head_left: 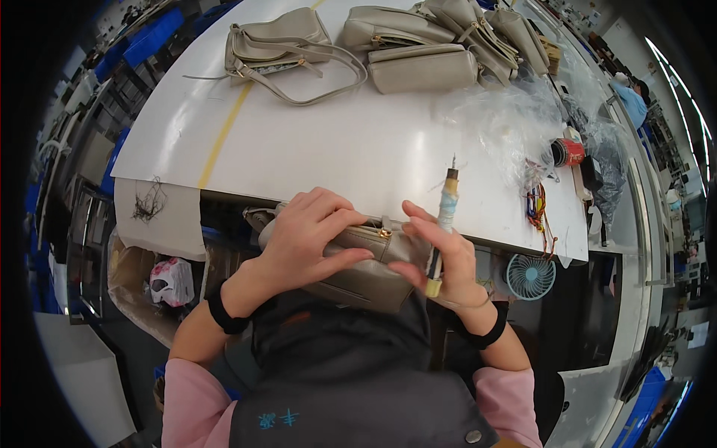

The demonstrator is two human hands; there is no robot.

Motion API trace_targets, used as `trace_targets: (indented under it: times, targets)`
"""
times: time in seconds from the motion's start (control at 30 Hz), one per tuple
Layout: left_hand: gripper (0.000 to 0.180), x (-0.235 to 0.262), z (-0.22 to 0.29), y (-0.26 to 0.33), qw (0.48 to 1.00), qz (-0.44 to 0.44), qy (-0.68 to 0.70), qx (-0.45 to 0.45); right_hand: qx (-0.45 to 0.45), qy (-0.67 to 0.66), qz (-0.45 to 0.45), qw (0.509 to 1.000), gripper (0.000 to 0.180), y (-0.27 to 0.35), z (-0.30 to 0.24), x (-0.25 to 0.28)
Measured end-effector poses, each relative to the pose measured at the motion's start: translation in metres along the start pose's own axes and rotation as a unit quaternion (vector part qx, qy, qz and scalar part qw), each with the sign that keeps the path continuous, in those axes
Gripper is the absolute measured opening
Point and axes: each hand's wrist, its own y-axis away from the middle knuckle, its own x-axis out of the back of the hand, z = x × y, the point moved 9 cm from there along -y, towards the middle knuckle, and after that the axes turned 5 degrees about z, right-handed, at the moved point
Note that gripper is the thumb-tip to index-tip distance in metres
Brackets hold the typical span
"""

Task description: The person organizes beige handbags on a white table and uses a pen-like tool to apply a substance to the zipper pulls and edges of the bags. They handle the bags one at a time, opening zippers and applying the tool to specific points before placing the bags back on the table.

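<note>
A taupe leather-look handbag (373, 284) lies in my lap against the table's front edge, its gold zipper pull (384, 233) facing up. My left hand (306, 235) grips the bag from the left, fingers along the zipper side and thumb on the front panel. From the right, my right hand (452, 261) touches the bag with its thumb and fingertips. Held in that same hand is a pen-shaped tool (447, 210), wrapped in pale blue and yellowish tape, its thin pointed tip upward. The bag's underside is hidden.
Several taupe handbags (422, 69) lie along the far side of the white table (336, 149); another bag (287, 45) has its strap looped out. Clear plastic wrap (508, 123), a red-and-black roll (569, 152) and colourful cords (536, 205) sit at right. A small fan (531, 277) stands below.
</note>
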Motion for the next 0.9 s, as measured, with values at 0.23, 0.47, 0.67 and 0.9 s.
trace_targets:
  times: [0.23,0.47,0.67,0.9]
  targets:
    - [0.030,-0.028,-0.009,-0.017,0.985,-0.110,0.081,0.109,-0.073,-0.078,0.165,0.981,0.041,0.016,-0.004,0.037]
    - [0.033,-0.042,-0.030,-0.014,0.893,-0.135,0.297,0.310,-0.160,-0.248,0.259,0.920,0.044,0.026,0.000,0.046]
    - [0.035,-0.042,-0.043,-0.006,0.849,-0.137,0.345,0.375,-0.279,-0.294,0.240,0.882,0.014,0.020,0.022,0.036]
    - [0.036,-0.038,-0.048,-0.004,0.863,-0.137,0.334,0.352,-0.372,-0.329,0.140,0.857,0.018,0.024,0.042,0.001]
